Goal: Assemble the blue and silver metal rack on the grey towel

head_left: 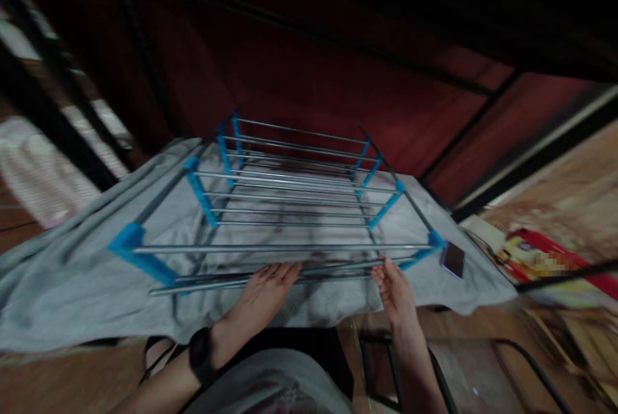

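Observation:
A rack frame of thin metal tubes joined by blue plastic connectors lies on a grey cloth, its tiers stretching away from me. Along its near side, my left hand is closed over a metal tube, fingers wrapped on top. The tube's left end juts out in front of the near-left connector. Further right, the fingertips of my right hand pinch a tube close to the near-right connector. Where the tubes run close together, I cannot tell exactly which one the right fingers grip.
The grey cloth covers the surface under the rack. A phone lies at the right. Dark red fabric hangs behind. Black metal bars flank both sides, and a red and yellow package sits at far right.

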The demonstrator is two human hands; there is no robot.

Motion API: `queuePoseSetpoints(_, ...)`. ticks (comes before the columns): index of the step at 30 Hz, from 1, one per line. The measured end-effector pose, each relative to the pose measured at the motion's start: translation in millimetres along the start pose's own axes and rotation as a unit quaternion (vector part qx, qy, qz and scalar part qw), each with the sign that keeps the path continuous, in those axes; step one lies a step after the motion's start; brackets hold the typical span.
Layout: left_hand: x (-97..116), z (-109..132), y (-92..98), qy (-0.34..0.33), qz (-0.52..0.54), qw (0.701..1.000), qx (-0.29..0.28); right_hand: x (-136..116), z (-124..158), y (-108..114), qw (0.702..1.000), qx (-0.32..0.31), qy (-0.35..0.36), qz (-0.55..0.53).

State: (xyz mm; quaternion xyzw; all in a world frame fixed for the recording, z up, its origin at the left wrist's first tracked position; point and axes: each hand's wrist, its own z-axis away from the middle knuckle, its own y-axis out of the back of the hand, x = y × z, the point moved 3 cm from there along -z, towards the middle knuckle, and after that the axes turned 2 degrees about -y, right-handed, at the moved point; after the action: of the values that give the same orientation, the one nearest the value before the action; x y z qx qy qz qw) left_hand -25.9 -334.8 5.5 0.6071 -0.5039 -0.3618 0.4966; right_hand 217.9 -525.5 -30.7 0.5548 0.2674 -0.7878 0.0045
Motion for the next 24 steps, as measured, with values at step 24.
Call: queuePoseSetpoints(24, -10.4, -12.0, -7.8, -0.038, -0.017, 0.999, 0.03, -2.7, -1.6, -10.5, 0.994, -0.044, -0.017, -0.098)
